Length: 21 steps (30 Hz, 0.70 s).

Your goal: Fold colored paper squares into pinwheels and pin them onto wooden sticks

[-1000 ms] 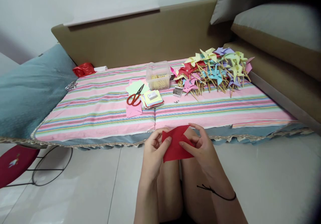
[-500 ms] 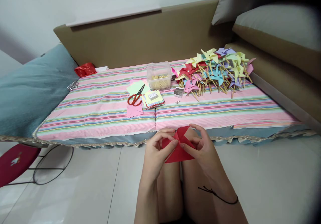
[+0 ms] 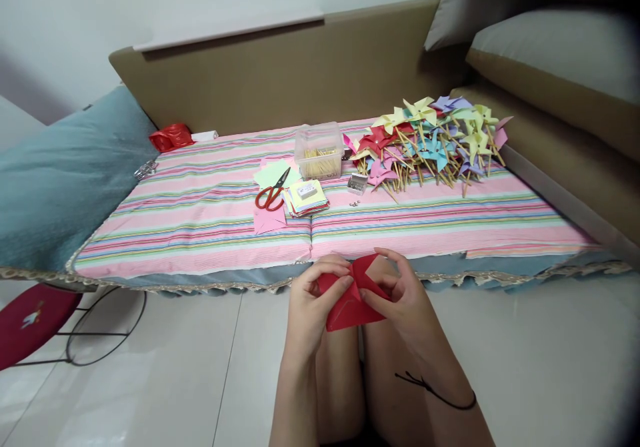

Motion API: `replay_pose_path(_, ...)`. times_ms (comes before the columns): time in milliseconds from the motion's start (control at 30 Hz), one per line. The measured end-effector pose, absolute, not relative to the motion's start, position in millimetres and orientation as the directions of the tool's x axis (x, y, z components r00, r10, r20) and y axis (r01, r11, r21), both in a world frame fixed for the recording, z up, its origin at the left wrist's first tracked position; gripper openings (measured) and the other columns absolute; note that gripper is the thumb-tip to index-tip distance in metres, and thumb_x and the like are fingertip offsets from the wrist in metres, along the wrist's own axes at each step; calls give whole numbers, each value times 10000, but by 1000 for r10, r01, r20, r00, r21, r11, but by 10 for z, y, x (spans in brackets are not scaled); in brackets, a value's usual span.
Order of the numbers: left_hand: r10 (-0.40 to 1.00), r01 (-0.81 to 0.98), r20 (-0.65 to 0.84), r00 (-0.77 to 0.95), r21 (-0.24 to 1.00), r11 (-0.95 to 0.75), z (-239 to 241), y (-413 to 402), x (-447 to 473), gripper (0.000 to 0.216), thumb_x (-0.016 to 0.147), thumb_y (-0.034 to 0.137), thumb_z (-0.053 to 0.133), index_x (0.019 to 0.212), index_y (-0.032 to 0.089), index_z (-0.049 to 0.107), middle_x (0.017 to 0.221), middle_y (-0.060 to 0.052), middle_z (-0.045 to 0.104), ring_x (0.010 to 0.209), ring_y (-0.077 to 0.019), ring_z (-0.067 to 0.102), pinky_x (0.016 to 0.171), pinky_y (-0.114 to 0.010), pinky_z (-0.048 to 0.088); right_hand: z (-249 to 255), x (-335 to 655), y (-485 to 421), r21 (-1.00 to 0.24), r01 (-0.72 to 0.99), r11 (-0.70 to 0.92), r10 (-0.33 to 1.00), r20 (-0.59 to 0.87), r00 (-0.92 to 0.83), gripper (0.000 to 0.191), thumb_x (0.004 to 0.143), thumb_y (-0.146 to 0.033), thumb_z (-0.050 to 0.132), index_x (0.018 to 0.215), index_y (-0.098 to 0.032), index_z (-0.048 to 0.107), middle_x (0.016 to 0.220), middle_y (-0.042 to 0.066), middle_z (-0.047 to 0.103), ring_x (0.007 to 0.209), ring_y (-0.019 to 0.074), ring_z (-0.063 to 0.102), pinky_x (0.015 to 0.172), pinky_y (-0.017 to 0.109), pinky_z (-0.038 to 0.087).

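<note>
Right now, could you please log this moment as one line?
left hand: pinching red paper; right hand: pinching same paper; scissors: beside paper stack; pinwheels: heaped on striped cloth

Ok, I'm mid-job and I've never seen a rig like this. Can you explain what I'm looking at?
There is no machine here: you see a person's own bare hands, the left hand and the right hand. The only viewpoint is a camera worn on the person's head, looking forward and down.

Both hands hold a piece of red paper, partly folded, between thumbs and fingers.

Beyond them, on a striped cloth, lie red-handled scissors, a stack of paper squares, a clear box of thin sticks, a small open box and, on the right, a pile of paper pinwheels.
</note>
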State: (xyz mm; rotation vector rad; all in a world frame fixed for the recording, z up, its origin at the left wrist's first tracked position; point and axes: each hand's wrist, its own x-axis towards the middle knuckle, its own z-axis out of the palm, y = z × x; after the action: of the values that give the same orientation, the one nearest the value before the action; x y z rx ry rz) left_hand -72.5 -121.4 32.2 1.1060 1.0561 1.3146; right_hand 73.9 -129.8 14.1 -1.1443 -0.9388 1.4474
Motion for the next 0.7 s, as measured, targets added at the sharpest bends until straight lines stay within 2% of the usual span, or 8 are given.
replay_pose_path(300,999,-140,44,-12,989,-45,154,-1181,-716,161,722,179,757,831,212,643,874,5,666,864,-138,629,787,-252,477,109,744,-1312,-960,-218,-175,984,-174,-25,646,712,-323,759,1254,-295,408,734,-26,690,699,187,655,695,336,516)
replay_pose_path(700,995,-67,87,-44,994,-90,210,-1163,-768,221,693,122,746,860,184,615,850,1,657,825,-129,634,772,-247,488,62,771,-1310,-948,-238,-214,977,-210,-40,773,686,-327,797,1332,-291,374,785,3,736,751,205,682,732,348,523)
